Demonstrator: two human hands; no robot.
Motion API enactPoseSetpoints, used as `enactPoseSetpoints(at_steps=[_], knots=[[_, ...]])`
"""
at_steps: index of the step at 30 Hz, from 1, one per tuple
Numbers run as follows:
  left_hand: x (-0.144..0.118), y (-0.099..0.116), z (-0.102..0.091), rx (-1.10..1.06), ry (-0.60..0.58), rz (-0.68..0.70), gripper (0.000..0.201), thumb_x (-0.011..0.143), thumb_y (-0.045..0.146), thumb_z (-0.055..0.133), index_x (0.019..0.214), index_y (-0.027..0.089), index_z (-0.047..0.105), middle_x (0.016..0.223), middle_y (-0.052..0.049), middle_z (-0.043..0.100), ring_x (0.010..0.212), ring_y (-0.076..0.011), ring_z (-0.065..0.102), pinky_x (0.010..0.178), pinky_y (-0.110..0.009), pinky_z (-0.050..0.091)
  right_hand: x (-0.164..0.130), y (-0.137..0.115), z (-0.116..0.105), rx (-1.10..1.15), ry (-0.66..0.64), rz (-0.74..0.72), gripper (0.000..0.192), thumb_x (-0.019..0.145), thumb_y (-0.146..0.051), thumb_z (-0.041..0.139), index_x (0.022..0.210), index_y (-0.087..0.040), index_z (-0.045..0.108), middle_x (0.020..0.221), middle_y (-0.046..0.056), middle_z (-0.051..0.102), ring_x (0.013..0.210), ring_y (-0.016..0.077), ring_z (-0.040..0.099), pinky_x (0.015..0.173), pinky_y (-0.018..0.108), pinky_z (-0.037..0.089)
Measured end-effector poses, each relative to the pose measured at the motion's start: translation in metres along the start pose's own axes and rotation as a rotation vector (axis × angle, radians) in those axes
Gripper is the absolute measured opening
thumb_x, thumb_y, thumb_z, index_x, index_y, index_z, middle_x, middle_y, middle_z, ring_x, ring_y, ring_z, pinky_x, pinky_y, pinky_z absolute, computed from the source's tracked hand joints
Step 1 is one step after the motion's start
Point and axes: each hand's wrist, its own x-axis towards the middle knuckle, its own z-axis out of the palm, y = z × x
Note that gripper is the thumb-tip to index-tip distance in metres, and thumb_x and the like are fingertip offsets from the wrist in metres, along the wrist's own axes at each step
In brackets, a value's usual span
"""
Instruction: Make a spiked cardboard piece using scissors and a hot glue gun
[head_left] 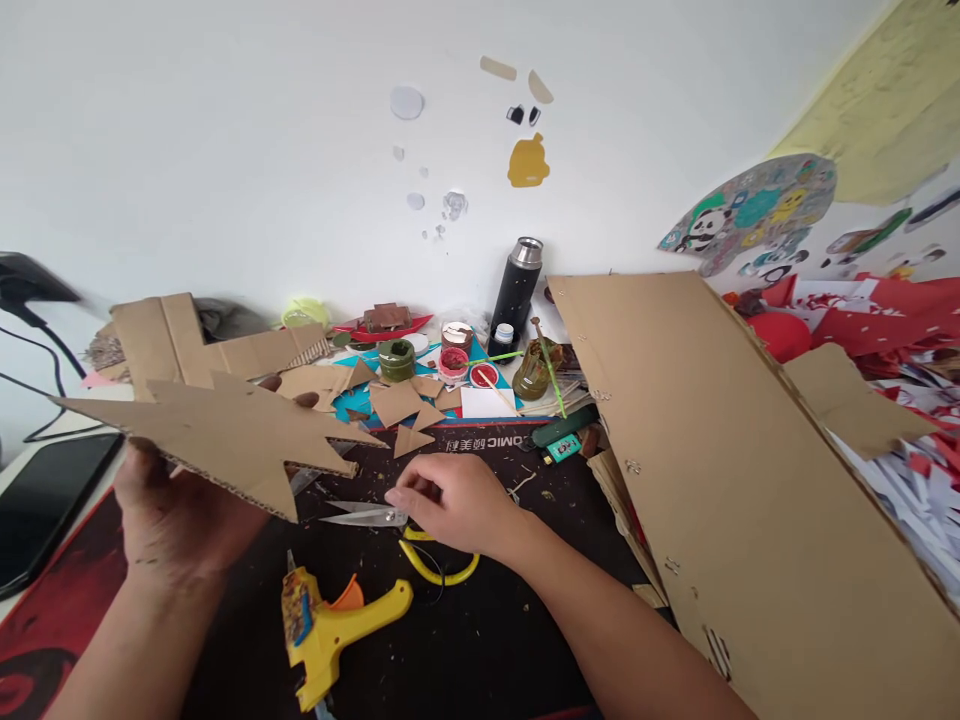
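A view from above of a cluttered craft tabletop (480, 640) covered by a dark mat. The left hand (169, 520) is raised at the left, its fingers closed around the lower edge of a jagged, spiky piece of cardboard (225, 435), which it holds flat and slightly tilted above the mat. The right hand (457, 500) lies low near the middle of the mat, fingers curled down onto a pair of scissors (397, 530). The scissors' silver blades point left, towards the cardboard piece, and their yellow handles lie partly under the palm. Whether the fingers are through the handles cannot be told. The tip of the blades sits just below the cardboard's nearest spike, not touching it.

In front of both hands, closer to the viewer, a yellow glue gun (330, 625) lies on its side. A large cardboard sheet (735, 480) leans at the right. Behind the hands are small cardboard triangles (405, 410), open paint jars (454, 362) and a black flask (516, 285) by the white wall.
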Motion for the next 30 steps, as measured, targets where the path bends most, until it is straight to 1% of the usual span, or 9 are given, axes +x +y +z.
enactPoseSetpoints(at_steps=[2,3,7,9,11,17,22,27,30], knots=[[-0.001,-0.001,0.0,0.015,0.008,-0.002,0.079,0.039,0.068,0.103,0.109,0.036,0.084,0.11,-0.002,0.087,0.121,-0.0373,0.076,0.081,-0.041,0.072,0.001,0.001,-0.001,0.019,0.007,0.035,0.026,0.103,-0.041,0.072,0.087,-0.021,0.076,0.079,0.001,0.076,0.071,0.0149,0.066,0.068,0.027,0.042],[-0.001,-0.002,0.0,0.022,0.009,-0.005,0.08,0.04,0.069,0.103,0.111,0.037,0.084,0.111,-0.001,0.086,0.127,-0.0384,0.074,0.083,-0.042,0.072,0.002,0.001,0.0,0.036,0.012,0.048,0.024,0.102,-0.04,0.073,0.087,-0.022,0.076,0.08,0.001,0.077,0.071,0.015,0.066,0.068,0.027,0.042],[0.0,-0.004,0.0,0.032,0.01,-0.014,0.084,0.04,0.069,0.103,0.117,0.041,0.083,0.119,-0.002,0.085,0.137,-0.0458,0.067,0.103,-0.061,0.065,0.003,0.004,0.001,0.104,0.007,0.093,0.009,0.1,-0.031,0.076,0.096,-0.023,0.078,0.086,0.0,0.079,0.076,0.0152,0.069,0.071,0.026,0.043],[0.0,-0.004,0.001,0.029,0.012,-0.038,0.087,0.039,0.069,0.104,0.12,0.043,0.082,0.123,-0.002,0.085,0.136,-0.0494,0.066,0.107,-0.069,0.06,0.003,0.005,0.001,0.079,0.003,0.099,0.011,0.102,-0.031,0.072,0.097,-0.022,0.077,0.084,0.0,0.078,0.074,0.0149,0.067,0.069,0.026,0.041],[0.0,-0.004,0.002,0.028,0.012,-0.056,0.091,0.038,0.069,0.104,0.122,0.043,0.081,0.126,-0.002,0.084,0.137,-0.0512,0.065,0.109,-0.071,0.058,0.003,0.004,0.0,0.038,0.003,0.095,0.015,0.105,-0.032,0.067,0.099,-0.021,0.076,0.082,0.0,0.077,0.072,0.015,0.065,0.068,0.026,0.04],[-0.001,-0.003,0.003,0.045,0.016,-0.021,0.09,0.04,0.069,0.104,0.123,0.044,0.08,0.136,0.003,0.08,0.145,-0.0477,0.06,0.113,-0.065,0.057,0.001,0.0,-0.005,-0.015,0.012,0.08,0.026,0.109,-0.039,0.058,0.097,-0.021,0.073,0.075,0.0,0.071,0.067,0.015,0.061,0.065,0.027,0.036],[0.0,-0.006,0.002,0.038,0.028,-0.074,0.096,0.036,0.071,0.103,0.125,0.042,0.079,0.134,-0.002,0.081,0.142,-0.0504,0.061,0.107,-0.067,0.06,0.0,-0.001,-0.008,0.025,0.04,0.042,0.039,0.11,-0.047,0.054,0.082,-0.021,0.064,0.069,-0.001,0.063,0.064,0.0138,0.055,0.064,0.027,0.035],[0.002,-0.006,-0.003,0.032,0.026,-0.043,0.09,0.038,0.07,0.104,0.12,0.04,0.081,0.128,-0.001,0.083,0.14,-0.0396,0.065,0.085,-0.043,0.072,0.001,0.003,-0.01,0.105,0.094,0.033,0.055,0.109,-0.059,0.051,0.069,-0.021,0.053,0.063,-0.003,0.054,0.06,0.0122,0.047,0.062,0.028,0.033],[0.002,-0.005,-0.002,0.039,0.015,-0.047,0.083,0.043,0.071,0.102,0.116,0.037,0.082,0.123,-0.002,0.085,0.13,-0.0368,0.073,0.071,-0.037,0.072,0.003,0.008,-0.008,0.104,0.118,0.048,0.061,0.109,-0.061,0.049,0.064,-0.021,0.045,0.06,-0.003,0.047,0.059,0.012,0.042,0.062,0.029,0.03]])
